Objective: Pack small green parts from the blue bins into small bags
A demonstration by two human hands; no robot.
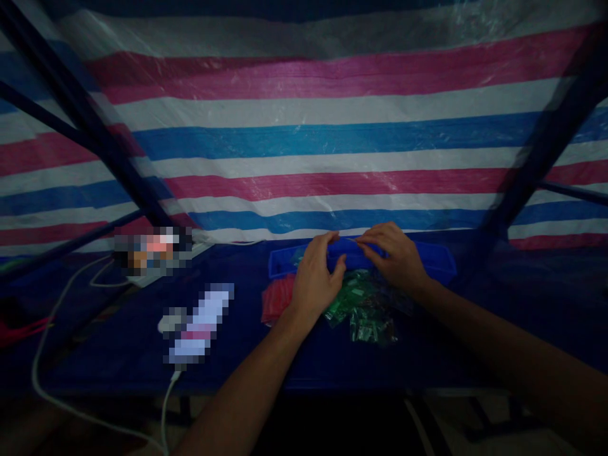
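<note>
My left hand [317,275] is over the near left part of a long blue tray [441,259], its thumb apart from its curved fingers and nothing visible between them. To its right, my right hand [396,258] has thumb and fingertips pinched together above the tray. A thin pale sliver [350,239] shows at those fingertips, too small and dim to name. Below the hands lies a pile of green clear plastic packets [351,294]. Red plastic packets [277,299] sit beside my left wrist, partly covered by it.
On the dark blue table [247,354], a blurred-out phone-like device [203,324] is attached to a white cable [164,405]. A round whitish object [172,320] is beside it. A white power strip [156,271] stands back left. Striped sheeting [323,142] hangs behind, with slanted metal posts at both sides.
</note>
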